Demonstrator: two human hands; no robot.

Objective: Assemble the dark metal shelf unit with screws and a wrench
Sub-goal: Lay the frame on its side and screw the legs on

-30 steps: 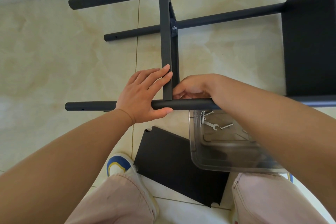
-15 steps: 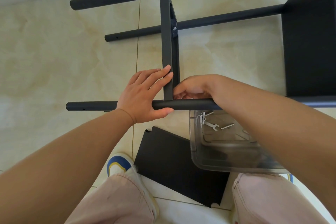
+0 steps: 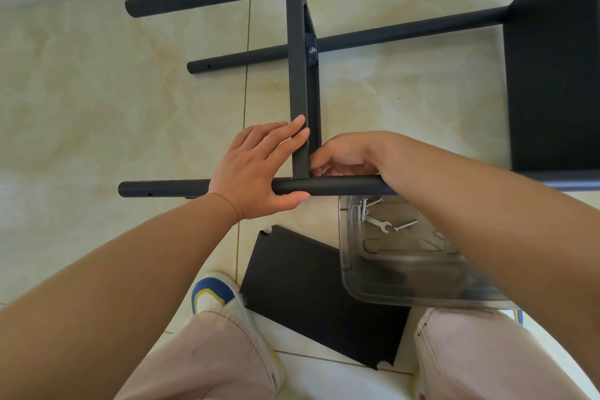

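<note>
A: Where is the shelf unit (image 3: pixel 552 58), and how is it lying?

B: It is laid on its side on the tiled floor (image 3: pixel 97 91), with the near pole (image 3: pixel 341 186) taken as the landmark. Beyond that pole a cross panel (image 3: pixel 298 91) is seen edge-on, butted against it at a right angle. A loose panel (image 3: pixel 311 295) lies on the near side of the pole, and a clear tub (image 3: pixel 389 286) sits just to that panel's right.

A: How are the hands placed?

B: The left hand (image 3: pixel 256 172) is laid over the pole with straight fingers pressed flat on the cross panel, thumb tucked under the pole. The right hand (image 3: pixel 344 156) is curled at the joint just past the pole; what it pinches cannot be told (probably a screw being started by hand).

A: How is the step done well?

B: The panel should be held square against the pole so the holes line up. The screw is best turned by fingers until it bites, not forced. The wrench (image 3: pixel 378 223) and spare screws (image 3: pixel 406 225) are kept in the tub, on the near side of the pole, for the final tightening.
</note>
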